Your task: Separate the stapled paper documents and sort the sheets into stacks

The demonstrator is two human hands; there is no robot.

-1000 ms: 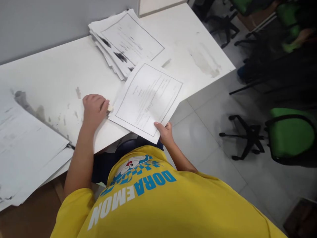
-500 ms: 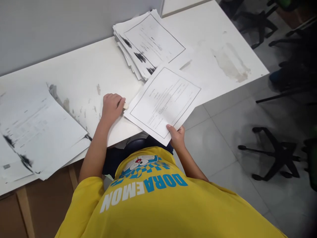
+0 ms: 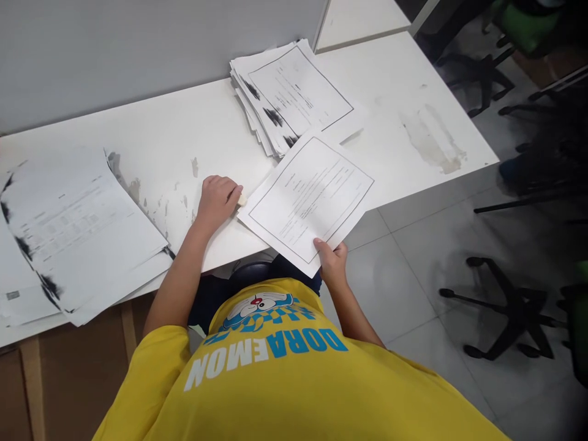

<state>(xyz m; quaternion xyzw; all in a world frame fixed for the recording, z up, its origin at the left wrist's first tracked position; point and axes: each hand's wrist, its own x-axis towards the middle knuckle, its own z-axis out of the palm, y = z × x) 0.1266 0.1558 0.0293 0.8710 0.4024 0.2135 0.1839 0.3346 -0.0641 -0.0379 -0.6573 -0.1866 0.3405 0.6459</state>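
My right hand (image 3: 334, 264) has a pinching grip on the near corner of a printed sheet (image 3: 310, 199) overhanging the bench (image 3: 184, 131) edge. My left hand (image 3: 217, 199) is curled narrow on a small eraser (image 3: 241, 199), resting on the bench just beside the sheet.

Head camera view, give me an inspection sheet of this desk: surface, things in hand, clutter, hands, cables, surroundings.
Surface: white desk, scuffed, with grey-brown stains.
Job's things: single white printed sheet with a black border, overhanging the desk's front edge; small pale eraser-like block.
Clutter: fanned stack of printed papers at the back; spread pile of ink-smudged papers on the left.
Hands: left hand closed around the block, resting on the desk; right hand pinching the sheet's near corner.
Cables: nothing seen.
Surroundings: grey partition wall; tiled floor; black chair base.
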